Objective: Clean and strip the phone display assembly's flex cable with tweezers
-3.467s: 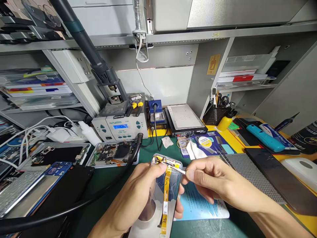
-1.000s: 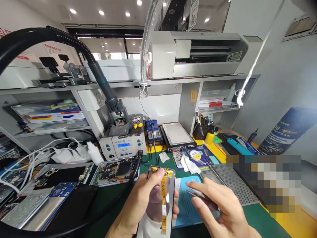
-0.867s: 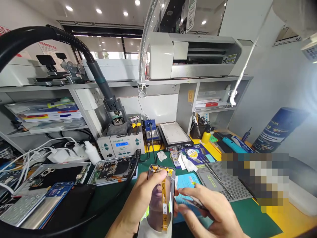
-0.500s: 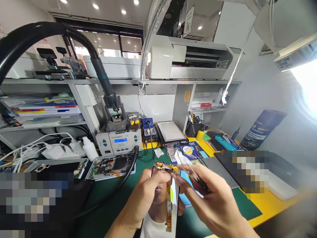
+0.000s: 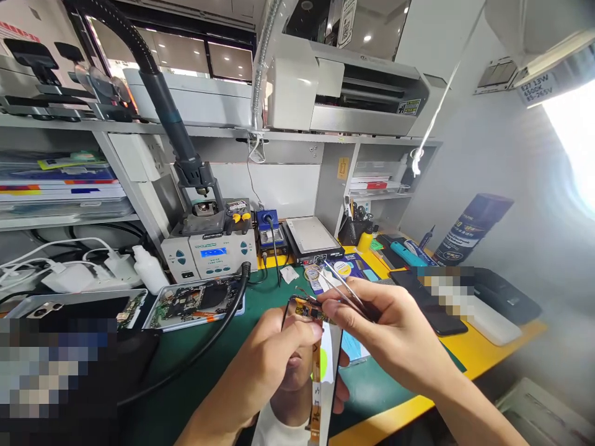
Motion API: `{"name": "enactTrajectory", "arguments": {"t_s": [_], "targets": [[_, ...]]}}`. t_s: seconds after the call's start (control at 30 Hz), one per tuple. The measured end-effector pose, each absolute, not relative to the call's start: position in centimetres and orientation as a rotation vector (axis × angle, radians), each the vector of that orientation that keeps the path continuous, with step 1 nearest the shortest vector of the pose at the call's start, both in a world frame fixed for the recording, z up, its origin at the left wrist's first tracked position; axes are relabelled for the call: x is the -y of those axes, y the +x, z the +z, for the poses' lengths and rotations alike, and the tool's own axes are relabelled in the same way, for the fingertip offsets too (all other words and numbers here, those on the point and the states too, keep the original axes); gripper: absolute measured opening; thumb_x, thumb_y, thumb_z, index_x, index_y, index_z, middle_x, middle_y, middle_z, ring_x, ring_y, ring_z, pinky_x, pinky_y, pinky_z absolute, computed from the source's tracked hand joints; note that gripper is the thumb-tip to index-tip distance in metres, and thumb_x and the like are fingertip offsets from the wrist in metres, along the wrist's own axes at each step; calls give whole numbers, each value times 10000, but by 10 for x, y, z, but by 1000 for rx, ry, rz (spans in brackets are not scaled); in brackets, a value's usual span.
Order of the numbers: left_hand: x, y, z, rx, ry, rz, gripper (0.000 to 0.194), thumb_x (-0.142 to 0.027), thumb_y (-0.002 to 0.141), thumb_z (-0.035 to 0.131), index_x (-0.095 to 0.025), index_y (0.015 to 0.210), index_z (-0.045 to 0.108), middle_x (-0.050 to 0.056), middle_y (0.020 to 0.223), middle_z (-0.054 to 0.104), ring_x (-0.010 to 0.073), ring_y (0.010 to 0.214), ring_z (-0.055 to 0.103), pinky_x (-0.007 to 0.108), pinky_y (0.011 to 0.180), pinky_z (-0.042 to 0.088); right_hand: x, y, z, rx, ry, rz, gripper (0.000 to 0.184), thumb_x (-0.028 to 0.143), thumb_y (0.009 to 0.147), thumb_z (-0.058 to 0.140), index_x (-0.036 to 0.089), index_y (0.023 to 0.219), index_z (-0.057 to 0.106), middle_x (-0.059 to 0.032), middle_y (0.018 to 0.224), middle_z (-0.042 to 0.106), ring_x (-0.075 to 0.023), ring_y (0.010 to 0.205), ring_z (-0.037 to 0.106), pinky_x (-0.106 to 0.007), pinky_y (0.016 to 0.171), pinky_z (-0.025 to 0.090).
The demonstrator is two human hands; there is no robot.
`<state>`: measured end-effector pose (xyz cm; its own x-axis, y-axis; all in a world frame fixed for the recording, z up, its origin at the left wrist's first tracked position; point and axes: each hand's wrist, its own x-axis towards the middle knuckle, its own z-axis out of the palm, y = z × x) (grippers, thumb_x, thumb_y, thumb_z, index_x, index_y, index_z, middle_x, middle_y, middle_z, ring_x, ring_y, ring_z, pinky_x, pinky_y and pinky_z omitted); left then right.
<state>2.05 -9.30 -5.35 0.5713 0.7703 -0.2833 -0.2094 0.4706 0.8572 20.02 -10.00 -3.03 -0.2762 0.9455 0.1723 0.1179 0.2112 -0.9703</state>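
Observation:
My left hand point(image 5: 274, 347) grips a phone screen panel point(image 5: 290, 427), glossy as a mirror, with fingers behind and the thumb on its upper part. A long orange flex cable point(image 5: 317, 371) runs down the panel's back, and a small gold-and-black part point(image 5: 304, 310) lies along its top edge. Closed around a pair of metal tweezers point(image 5: 344, 288), my right hand point(image 5: 390, 328) keeps their tips pointing up and away. Its thumb and index finger pinch at the top right of the panel, by a thin dark strip point(image 5: 309, 296); the exact contact is hidden.
Behind stand a rework station point(image 5: 214, 253), a soldering stand point(image 5: 269, 229) and a flat heating plate point(image 5: 313, 238). An opened device housing point(image 5: 195, 303) lies left, crossed by a black hose point(image 5: 227, 328). A yellow bottle point(image 5: 365, 238) and a spray can point(image 5: 469, 229) stand right.
The view has shifted, with the scene sliding left and up. My right fingers have moved onto the panel's top right edge, and a thin dark strip now stands out above it.

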Motion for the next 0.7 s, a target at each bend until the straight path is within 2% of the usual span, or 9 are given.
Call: {"name": "enactTrajectory", "arguments": {"t_s": [0.07, 0.2, 0.37, 0.47, 0.6, 0.7], "targets": [[95, 20, -54, -758, 851, 657, 275, -443, 832, 615, -220, 988, 651, 76, 702, 767, 283, 573, 721, 377, 550, 556, 99, 201, -32, 1551, -1015, 1247, 229, 410, 975, 666, 208, 869, 691, 34, 651, 629, -132, 519, 596, -244, 479, 525], [96, 20, -52, -793, 835, 654, 268, -442, 822, 636, -216, 963, 608, 86, 663, 756, 293, 577, 723, 389, 566, 563, 99, 202, -33, 1528, -1017, 1239, 209, 396, 963, 690, 212, 869, 717, 37, 645, 653, -116, 495, 606, -225, 478, 530], [97, 25, -49, -841, 790, 690, 273, -401, 856, 612, -184, 1021, 613, 115, 677, 769, 319, 640, 741, 407, 580, 566, 108, 203, -38, 1571, -1057, 986, 97, 326, 987, 661, 259, 973, 729, 58, 685, 651, -96, 552, 628, -181, 512, 515], [97, 27, -51, -862, 726, 791, 180, -367, 885, 627, -194, 934, 641, 64, 642, 750, 249, 577, 697, 346, 546, 538, 120, 208, -48, 1725, -1032, 786, 162, 199, 1004, 596, 314, 1041, 703, 75, 706, 666, -94, 582, 632, -181, 543, 499], [94, 28, -56, -869, 651, 951, 159, -302, 838, 742, -209, 762, 637, -63, 643, 677, 86, 606, 619, 163, 566, 457, 132, 215, -59, 1977, -1013, 519, 429, 55, 891, 646, 369, 1183, 675, 41, 913, 743, -137, 781, 688, -228, 711, 499], [93, 28, -57, -827, 609, 978, 253, -282, 792, 730, -199, 614, 570, -79, 534, 564, 67, 518, 523, 160, 514, 414, 133, 216, -60, 2011, -1035, 428, 436, 88, 903, 637, 350, 1251, 638, 3, 952, 750, -171, 814, 705, -266, 714, 507]]}}
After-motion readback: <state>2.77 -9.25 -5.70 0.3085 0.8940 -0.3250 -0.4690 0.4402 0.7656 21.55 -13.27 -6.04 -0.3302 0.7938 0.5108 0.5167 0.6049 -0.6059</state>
